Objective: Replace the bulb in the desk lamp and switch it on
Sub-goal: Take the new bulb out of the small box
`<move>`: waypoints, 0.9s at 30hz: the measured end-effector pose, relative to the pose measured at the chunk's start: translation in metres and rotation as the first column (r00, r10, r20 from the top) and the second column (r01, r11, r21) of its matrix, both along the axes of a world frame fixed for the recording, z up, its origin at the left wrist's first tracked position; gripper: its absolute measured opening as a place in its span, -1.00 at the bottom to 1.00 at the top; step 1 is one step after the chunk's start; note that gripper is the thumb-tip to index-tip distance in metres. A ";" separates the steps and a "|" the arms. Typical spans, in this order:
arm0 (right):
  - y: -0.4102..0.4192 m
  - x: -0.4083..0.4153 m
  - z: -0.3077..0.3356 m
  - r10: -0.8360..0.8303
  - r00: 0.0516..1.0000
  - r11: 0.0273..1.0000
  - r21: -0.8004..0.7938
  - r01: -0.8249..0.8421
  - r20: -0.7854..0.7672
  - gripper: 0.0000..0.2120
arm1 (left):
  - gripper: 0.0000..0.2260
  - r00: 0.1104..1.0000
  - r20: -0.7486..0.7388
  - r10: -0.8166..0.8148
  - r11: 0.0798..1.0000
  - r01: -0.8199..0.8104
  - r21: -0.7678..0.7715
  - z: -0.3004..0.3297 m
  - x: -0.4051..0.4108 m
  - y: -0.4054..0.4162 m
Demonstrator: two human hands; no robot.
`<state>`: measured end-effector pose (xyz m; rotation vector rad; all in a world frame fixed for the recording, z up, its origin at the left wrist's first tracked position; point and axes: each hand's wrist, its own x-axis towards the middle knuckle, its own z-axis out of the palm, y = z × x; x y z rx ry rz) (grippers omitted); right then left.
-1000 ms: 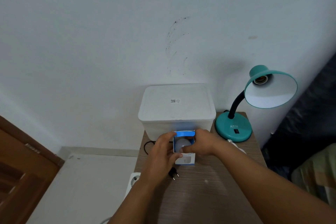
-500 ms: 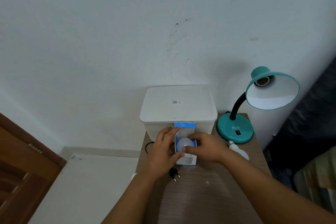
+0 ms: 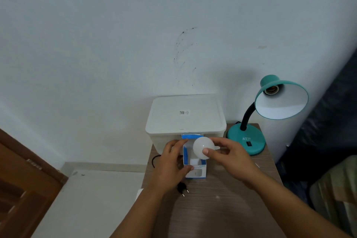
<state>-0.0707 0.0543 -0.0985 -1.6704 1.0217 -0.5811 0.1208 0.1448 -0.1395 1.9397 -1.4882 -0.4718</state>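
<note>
The new bulb (image 3: 203, 147) is held in the right hand (image 3: 230, 157) grip above its box (image 3: 194, 167), which is gripped by the left hand (image 3: 171, 164); the lamp (image 3: 270, 110) socket at the bench's far right corner is seen empty, so fitting, plugging in and switching are left

The bulb (image 3: 202, 147) looks like frosted white plastic or glass, smooth and matt. Its box (image 3: 195, 172) is thin printed card, blue and white, with a slight sheen. The tabletop (image 3: 222, 208) has a brown wood-grain finish, matt and finely streaked. The bin (image 3: 185, 118) is milky translucent plastic with a smooth lid bearing a small paper label. The lamp (image 3: 280, 98) wears glossy teal paint outside, smooth white inside its shade, with a black ribbed neck and a brassy metal socket. The plug (image 3: 182, 188) is black plastic with bright metal pins
</note>
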 end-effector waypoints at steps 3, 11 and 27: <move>0.006 -0.013 0.002 -0.021 0.998 0.999 0.033 0.019 0.056 -0.61 | -0.36 1.000 -0.012 0.007 1.000 -0.007 0.004 -0.001 -0.001 -0.002; 0.017 -0.038 0.000 -0.093 0.988 0.993 0.080 0.083 0.125 -0.56 | -0.51 1.000 0.002 0.016 1.000 -0.016 0.002 -0.004 -0.007 0.000; 0.034 -0.059 -0.005 -0.103 0.989 0.989 0.121 0.091 0.102 -0.57 | -0.60 0.999 -0.039 0.016 0.993 -0.021 -0.113 -0.028 -0.012 0.012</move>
